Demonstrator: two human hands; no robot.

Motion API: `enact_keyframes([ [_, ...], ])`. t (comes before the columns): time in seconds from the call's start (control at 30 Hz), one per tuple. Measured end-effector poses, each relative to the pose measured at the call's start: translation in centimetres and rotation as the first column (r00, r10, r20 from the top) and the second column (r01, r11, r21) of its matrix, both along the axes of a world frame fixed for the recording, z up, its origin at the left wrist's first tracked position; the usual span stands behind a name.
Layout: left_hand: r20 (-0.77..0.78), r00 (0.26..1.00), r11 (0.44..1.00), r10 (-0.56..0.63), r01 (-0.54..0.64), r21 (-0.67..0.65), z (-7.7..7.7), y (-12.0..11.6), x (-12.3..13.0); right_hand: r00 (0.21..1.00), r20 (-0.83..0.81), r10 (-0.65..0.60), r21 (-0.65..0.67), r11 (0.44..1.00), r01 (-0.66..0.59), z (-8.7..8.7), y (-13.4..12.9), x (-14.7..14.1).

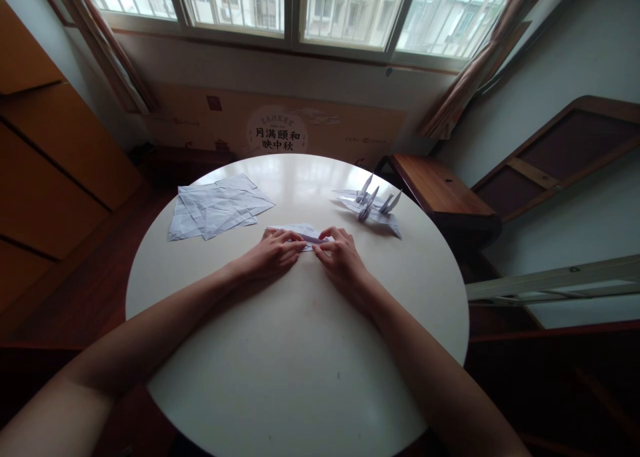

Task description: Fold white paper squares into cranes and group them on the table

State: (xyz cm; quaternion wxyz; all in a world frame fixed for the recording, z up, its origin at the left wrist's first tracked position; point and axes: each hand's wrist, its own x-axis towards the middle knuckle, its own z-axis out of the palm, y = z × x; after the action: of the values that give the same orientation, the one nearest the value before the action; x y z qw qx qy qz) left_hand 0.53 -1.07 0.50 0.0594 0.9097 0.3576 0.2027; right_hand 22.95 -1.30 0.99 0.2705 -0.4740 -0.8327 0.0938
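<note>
A partly folded piece of white paper point(311, 238) lies on the round white table point(300, 350), between my two hands. My left hand point(277, 250) grips its left side, fingers bent and pressed together. On the right side, my right hand point(341, 252) pinches the paper between thumb and fingers. A raised fold shows between the fingertips; the paper's outer ends are partly covered by my hands. Beyond my right hand stand several folded paper cranes point(373, 205) close together. Past my left hand is a loose pile of creased white paper sheets point(215, 205).
A small wooden desk point(440, 184) stands behind the table at the right. A long printed box or panel point(190, 120) rests under the barred window point(350, 10). An orange-brown cabinet point(55, 157) is at the left, with a framed panel point(555, 157) against the right wall.
</note>
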Motion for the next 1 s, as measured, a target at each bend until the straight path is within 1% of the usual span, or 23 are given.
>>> enact_keyframes([
  [0.17, -0.003, 1.000, 1.000, 0.020, -0.020, -0.016, 0.0, 0.0, 0.0, 1.000, 0.005, -0.002, 0.016, 1.000, 0.002, -0.2, 0.0, 0.0],
  [0.3, -0.018, 0.999, 0.999, 0.033, -0.034, -0.016, -0.1, 0.1, -0.1, 0.999, 0.027, 0.023, 0.002, 1.000, -0.023, -0.2, 0.0, 0.1],
  [0.6, -0.028, 0.994, 0.994, 0.106, -0.106, 0.005, -0.5, 0.5, -0.3, 0.980, 0.040, 0.195, 0.008, 0.981, -0.196, -0.2, -0.2, 0.1],
  [0.83, -0.031, 0.992, 0.991, 0.124, -0.126, -0.047, -0.9, 0.8, -0.5, 0.965, 0.131, 0.227, -0.030, 0.974, -0.225, 0.9, -0.7, -0.7],
  [1.0, 0.009, 0.996, 0.994, 0.093, -0.092, -0.064, -1.1, 1.2, -0.6, 0.948, 0.151, 0.279, -0.091, 0.959, -0.267, 2.1, -0.5, -0.2],
])
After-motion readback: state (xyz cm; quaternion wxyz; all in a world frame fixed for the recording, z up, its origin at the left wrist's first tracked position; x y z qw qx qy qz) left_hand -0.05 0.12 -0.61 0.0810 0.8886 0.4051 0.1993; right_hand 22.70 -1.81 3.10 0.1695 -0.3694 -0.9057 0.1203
